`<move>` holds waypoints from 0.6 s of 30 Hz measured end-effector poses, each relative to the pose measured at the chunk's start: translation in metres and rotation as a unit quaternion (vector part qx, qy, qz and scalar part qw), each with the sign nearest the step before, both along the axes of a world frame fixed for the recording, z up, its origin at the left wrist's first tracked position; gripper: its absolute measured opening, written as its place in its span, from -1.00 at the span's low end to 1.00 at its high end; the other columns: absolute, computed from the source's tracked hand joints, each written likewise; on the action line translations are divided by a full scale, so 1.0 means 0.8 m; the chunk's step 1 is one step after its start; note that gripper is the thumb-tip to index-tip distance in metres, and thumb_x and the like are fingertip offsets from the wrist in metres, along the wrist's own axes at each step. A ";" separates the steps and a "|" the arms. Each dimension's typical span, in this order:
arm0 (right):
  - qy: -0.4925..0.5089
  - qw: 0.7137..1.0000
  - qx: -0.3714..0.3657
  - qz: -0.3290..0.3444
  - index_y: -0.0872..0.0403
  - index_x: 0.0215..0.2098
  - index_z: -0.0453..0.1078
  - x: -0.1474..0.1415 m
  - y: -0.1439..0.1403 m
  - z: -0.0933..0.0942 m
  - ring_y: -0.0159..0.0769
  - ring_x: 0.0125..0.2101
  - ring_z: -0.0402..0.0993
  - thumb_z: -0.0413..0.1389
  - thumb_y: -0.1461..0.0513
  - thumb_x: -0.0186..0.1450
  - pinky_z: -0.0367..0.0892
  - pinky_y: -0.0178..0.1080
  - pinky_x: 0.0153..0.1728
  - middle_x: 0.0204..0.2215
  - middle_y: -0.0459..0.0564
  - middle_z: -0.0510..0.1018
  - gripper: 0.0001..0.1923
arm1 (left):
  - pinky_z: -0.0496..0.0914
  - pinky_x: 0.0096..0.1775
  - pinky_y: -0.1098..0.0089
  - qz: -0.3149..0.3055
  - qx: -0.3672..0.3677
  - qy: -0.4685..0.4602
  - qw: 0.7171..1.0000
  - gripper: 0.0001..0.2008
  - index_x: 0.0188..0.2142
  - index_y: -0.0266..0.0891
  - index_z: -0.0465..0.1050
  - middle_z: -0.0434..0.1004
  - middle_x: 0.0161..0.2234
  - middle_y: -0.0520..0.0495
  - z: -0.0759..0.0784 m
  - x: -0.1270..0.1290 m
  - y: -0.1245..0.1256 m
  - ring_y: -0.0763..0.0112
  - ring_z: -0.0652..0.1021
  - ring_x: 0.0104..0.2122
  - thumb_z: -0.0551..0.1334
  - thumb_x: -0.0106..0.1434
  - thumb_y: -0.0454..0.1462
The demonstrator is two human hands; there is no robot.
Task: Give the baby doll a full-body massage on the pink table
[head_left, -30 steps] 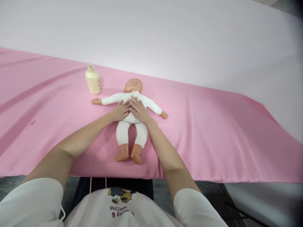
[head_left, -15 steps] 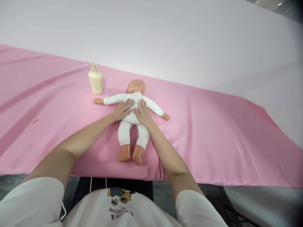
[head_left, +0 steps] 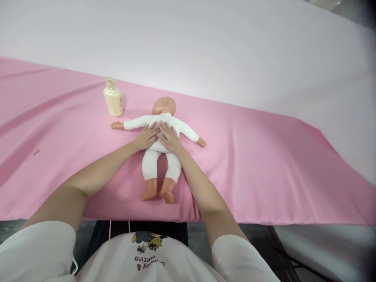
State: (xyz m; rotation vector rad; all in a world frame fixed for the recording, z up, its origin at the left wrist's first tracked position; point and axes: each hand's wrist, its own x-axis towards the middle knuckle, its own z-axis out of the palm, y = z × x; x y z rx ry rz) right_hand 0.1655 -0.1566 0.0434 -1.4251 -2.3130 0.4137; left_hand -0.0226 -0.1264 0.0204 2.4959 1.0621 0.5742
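Both hands' grip is flat and open: left hand (head_left: 147, 137) and right hand (head_left: 169, 138) rest palm-down on the doll (head_left: 160, 147), which lies face-up on the pink counter (head_left: 264, 164), with a lotion bottle (head_left: 113, 100) near its outstretched arm.

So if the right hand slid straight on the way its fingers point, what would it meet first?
Probably the doll's head: the right hand lies flat on the doll's chest, fingers aimed up the body toward it.

You see a smooth plastic doll (head_left: 160, 145) in soft white knit cloth, a glossy plastic bottle (head_left: 113, 100), and matt pink cloth (head_left: 264, 164).
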 end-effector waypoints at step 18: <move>-0.042 0.979 -0.026 -0.197 0.48 0.43 -0.18 -0.011 -0.007 -0.010 0.20 0.46 -0.25 -0.18 0.01 0.47 -0.14 0.16 0.40 0.46 0.44 -0.18 -0.19 | -0.07 0.42 -0.01 0.019 0.003 -0.124 0.992 -0.43 0.32 -0.29 0.27 0.02 0.44 -0.20 -0.025 -0.004 0.016 0.10 -0.01 0.45 0.01 0.40 -0.11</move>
